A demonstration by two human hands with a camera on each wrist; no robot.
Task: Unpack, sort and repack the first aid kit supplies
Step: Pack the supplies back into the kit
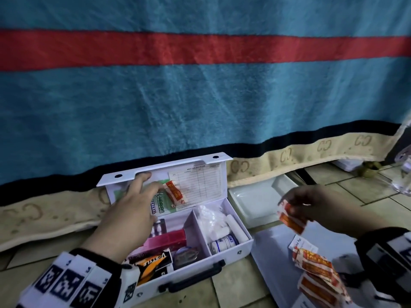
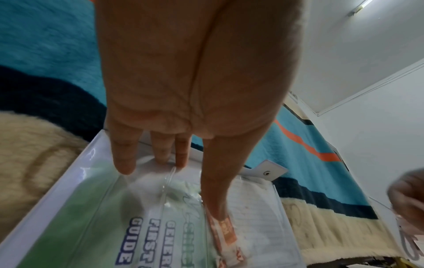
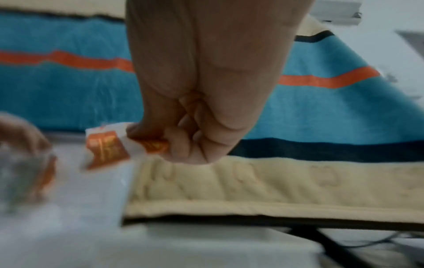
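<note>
The white first aid box (image 1: pixel 200 271) lies open on the tiled floor, its lid (image 1: pixel 195 161) leaning back on a blanket. My left hand (image 1: pixel 146 185) (image 2: pixel 169 163) reaches into the lid with straight fingers on the clear sleeve over a green guide leaflet (image 2: pixel 160 235). One finger presses an orange plaster strip (image 1: pixel 174 193) (image 2: pixel 223 228) against the lid. To the right of the box my right hand (image 1: pixel 295 203) (image 3: pixel 165 143) pinches more orange plaster strips (image 1: pixel 291 221) (image 3: pixel 105 148). The box holds a pink carton (image 1: pixel 164 241), gauze rolls (image 1: pixel 235 227) and a cream jar (image 1: pixel 222 241).
A pile of orange plasters (image 1: pixel 318 272) lies on a white sheet (image 1: pixel 275 252) right of the box. A white tray (image 1: pixel 255 201) stands behind it. The blue, red-striped blanket (image 1: pixel 200 96) hangs close behind. A clear glass object (image 1: pixel 404 178) is at the far right.
</note>
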